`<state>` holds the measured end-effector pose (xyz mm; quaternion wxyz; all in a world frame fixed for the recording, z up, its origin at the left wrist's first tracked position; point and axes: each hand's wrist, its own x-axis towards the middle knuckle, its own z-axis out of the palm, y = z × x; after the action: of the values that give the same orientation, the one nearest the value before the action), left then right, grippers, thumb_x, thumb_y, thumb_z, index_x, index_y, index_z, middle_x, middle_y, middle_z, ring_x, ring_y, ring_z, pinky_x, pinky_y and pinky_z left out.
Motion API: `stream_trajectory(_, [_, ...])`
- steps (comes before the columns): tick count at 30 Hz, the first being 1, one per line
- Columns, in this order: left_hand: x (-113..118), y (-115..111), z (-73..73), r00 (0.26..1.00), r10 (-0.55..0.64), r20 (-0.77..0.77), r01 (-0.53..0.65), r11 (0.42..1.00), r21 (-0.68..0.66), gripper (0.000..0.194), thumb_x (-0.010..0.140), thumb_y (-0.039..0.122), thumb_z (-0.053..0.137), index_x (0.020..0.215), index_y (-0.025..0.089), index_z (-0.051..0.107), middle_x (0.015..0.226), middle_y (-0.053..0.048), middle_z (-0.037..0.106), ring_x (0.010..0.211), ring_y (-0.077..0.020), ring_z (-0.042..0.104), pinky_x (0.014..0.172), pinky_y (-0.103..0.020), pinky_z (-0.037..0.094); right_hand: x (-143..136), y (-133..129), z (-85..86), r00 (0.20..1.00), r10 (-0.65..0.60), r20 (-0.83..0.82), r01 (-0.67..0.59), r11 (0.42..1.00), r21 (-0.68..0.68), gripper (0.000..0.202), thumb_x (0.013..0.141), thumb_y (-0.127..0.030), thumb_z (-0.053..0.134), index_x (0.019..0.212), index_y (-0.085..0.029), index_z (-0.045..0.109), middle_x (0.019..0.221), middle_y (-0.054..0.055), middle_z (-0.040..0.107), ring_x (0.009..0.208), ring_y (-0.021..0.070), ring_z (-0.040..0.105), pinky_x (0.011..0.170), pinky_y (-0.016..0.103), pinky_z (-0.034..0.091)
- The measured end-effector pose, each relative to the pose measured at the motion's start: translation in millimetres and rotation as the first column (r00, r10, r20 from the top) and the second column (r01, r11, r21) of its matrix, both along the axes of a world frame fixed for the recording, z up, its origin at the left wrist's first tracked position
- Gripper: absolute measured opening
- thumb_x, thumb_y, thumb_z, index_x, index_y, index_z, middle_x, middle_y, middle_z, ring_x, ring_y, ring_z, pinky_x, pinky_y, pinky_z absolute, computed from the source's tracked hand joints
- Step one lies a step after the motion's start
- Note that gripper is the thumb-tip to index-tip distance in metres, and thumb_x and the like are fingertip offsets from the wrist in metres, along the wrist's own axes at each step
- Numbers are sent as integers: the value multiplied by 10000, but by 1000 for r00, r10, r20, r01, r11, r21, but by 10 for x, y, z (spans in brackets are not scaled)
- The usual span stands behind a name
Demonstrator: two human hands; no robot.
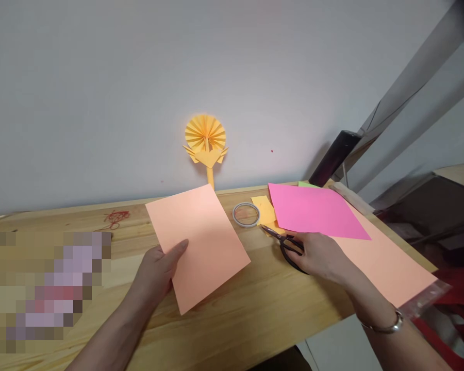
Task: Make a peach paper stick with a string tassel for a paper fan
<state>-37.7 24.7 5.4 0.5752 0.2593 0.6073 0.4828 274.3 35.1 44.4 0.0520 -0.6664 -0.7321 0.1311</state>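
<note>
Nearest the camera, the two bare forearms reach in from the bottom, the right one wearing a silver bracelet [395, 323] at the wrist. The left hand [158, 268] is clamped on the edge of a peach sheet [206, 226], thumb on top and fingers underneath, holding it at a tilt above the wooden counter [212, 330]. The right hand [319, 255] has its fingers closed on the black handles of the scissors [292, 248]; their blades point left, over small yellow paper pieces [263, 207]. Whether the scissors are fully off the counter is hard to tell. A ring-shaped roll [246, 215] lies just beside those pieces, between the peach sheet and the scissors.

On the right side of the counter, a bright pink sheet [317, 208] overlaps a larger peach paper [386, 263], with a bit of green paper [307, 184] showing at its far edge. Clear plastic [427, 299] sticks out past the peach paper's near end. A dark cylinder [334, 157] stands tilted close to the wall [119, 93]. Behind the held sheet, a yellow folded-paper fan ornament [205, 136] stands upright by the wall. Tangled red thread [116, 217] lies at the left, beyond an item hidden by pixelation [56, 291].
</note>
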Motion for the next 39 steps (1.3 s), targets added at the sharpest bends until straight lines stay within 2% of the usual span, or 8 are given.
stream_trajectory(9, [-39,-8,-39,852,-343,-395,333,938,-96,310,742,436,597,886,169,664,901,-88,747,815,-298,699,659,-359,534,-292,73,-56,846,18,-533,-60,996,-61,298,793,-450,548,670,-197,451,588,-41,447,525,101,394,465,213,260])
stream_trajectory(13, [-2,-27,-56,478,-249,-842,352,933,-77,409,788,368,512,1152,190,572,956,-78,731,826,-278,682,668,-346,502,-670,105,-128,910,187,-371,-131,976,172,197,775,-324,563,672,-195,457,588,-36,504,512,99,408,483,220,258])
stream_trajectory(16, [27,-68,-89,186,-188,-964,344,932,-115,527,847,375,440,1335,177,420,873,-95,720,740,-303,675,605,-379,481,-841,119,-203,934,280,-221,-191,916,354,140,772,-311,577,825,-184,550,686,-1,610,566,125,522,515,233,292])
stream_trajectory(19, [28,-95,-136,35,16,-999,369,929,28,481,877,370,430,1307,155,445,1048,-163,668,882,-323,654,659,-422,500,-912,147,-281,928,357,-104,-251,809,532,250,803,-339,564,978,-161,580,810,45,668,707,171,615,556,255,341])
stream_trajectory(23, [3,-102,-69,100,485,-869,516,721,462,307,861,235,518,1152,151,563,1186,-168,575,1101,-276,550,897,-408,466,-945,183,-313,909,417,-22,-300,690,659,271,820,-328,552,1006,-134,583,866,67,669,792,191,619,616,278,389])
stream_trajectory(27, [36,-105,207,142,596,-791,556,613,561,168,830,155,579,976,173,658,895,-73,594,817,-183,575,729,-310,489,-987,199,-247,907,419,43,-331,646,688,279,810,-339,553,962,-109,592,838,96,637,794,229,580,647,316,397])
stream_trajectory(32, [122,-19,453,130,591,-796,555,622,552,119,848,184,574,892,171,684,759,-32,604,704,-144,572,634,-256,456,-1066,255,-163,912,399,96,-349,630,694,266,823,-357,533,903,-111,595,797,103,592,771,238,527,647,334,374])
stream_trajectory(39, [142,101,441,70,568,-820,561,658,503,155,875,220,536,891,188,687,713,-11,608,639,-122,571,575,-230,437,-1101,316,-179,897,402,186,-402,562,723,211,845,-317,486,854,-129,582,745,79,549,708,219,455,623,340,323])
